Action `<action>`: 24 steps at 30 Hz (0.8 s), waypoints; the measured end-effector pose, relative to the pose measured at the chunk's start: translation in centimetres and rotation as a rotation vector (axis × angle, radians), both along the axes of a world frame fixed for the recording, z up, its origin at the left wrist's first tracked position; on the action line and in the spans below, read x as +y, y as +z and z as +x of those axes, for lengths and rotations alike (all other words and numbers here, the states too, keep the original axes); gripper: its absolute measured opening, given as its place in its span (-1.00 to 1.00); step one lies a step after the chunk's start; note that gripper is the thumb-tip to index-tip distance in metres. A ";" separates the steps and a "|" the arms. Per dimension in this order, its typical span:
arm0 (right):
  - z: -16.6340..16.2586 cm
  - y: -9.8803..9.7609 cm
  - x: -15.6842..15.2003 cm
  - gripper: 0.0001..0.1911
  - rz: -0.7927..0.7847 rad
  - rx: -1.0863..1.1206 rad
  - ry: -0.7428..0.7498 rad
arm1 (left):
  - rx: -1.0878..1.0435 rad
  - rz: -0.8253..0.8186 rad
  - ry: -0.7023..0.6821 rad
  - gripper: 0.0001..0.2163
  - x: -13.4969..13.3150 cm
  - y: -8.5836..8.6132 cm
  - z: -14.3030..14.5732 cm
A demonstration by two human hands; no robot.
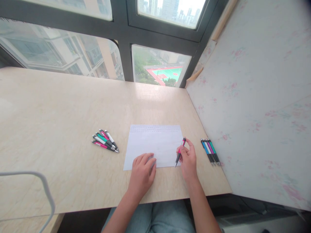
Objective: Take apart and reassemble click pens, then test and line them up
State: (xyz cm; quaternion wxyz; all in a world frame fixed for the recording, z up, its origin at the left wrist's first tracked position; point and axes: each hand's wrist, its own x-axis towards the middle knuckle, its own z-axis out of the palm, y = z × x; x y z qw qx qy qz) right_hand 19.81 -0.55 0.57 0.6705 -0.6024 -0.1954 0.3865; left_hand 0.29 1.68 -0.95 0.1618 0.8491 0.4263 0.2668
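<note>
A white sheet of paper lies on the desk, with several lines of small handwriting along its top. My left hand rests palm down on the sheet's lower left edge, its fingers slightly bent and holding nothing. In my right hand is a pink and black ballpoint pen, gripped between thumb and fingers over the paper's right edge. The pen is tilted, with its silver tip pointing down towards the sheet's lower right corner; whether the tip touches anything I cannot tell.
A fanned pile of pens lies left of the paper. Several more pens lie side by side at the right, close to the flowered wall. A grey cable or tube curves at the lower left. Windows stand behind the desk.
</note>
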 end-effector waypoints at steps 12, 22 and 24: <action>-0.4 -0.3 0.6 -0.27 0.050 0.071 0.071 | 0.017 -0.008 -0.003 -0.85 0.1 -0.2 0.0; -0.2 -0.4 0.4 -0.12 0.081 0.082 0.085 | 0.016 -0.006 -0.002 -0.85 0.1 0.1 0.0; -0.2 -0.5 0.3 -0.09 0.069 0.072 0.075 | 0.015 -0.003 0.000 -0.85 0.1 0.1 0.0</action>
